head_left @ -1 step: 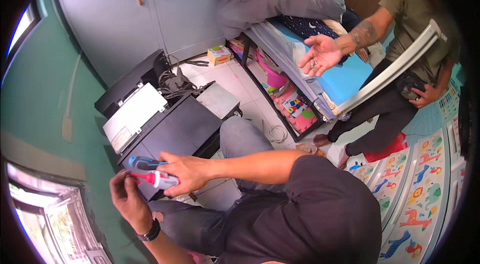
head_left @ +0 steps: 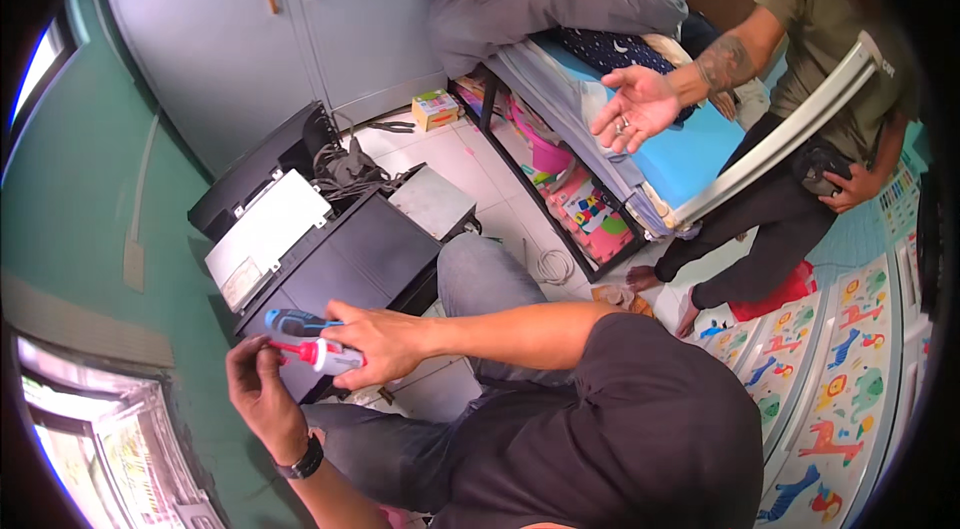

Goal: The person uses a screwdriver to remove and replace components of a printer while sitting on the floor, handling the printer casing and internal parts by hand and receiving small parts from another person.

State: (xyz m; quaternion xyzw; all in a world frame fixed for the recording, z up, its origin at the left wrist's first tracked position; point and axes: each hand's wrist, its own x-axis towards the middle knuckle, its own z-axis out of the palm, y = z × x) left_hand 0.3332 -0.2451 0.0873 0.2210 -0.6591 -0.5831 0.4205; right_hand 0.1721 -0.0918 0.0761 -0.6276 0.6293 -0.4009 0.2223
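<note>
In my right hand are a blue and black screwdriver handle and, below it, a white thing with a narrow red end, whose kind I cannot make out. My fingers close around both. At its red end, my left hand has thumb and forefinger pinched together on the thin red tip. A dark watch strap circles my left wrist. Both hands are over the near end of a long black case on the floor, and a white metal panel rests on its far left side.
Beside the case are a grey metal box, tangled cables and pliers. A small yellow box stands by the grey cabinet. Another person stands right of the bed, one palm held out. Patterned drawers are at right.
My two hands have shifted slightly to the right along with the things they hold. The screwdriver handle has turned a little. The other person's hand stays held out.
</note>
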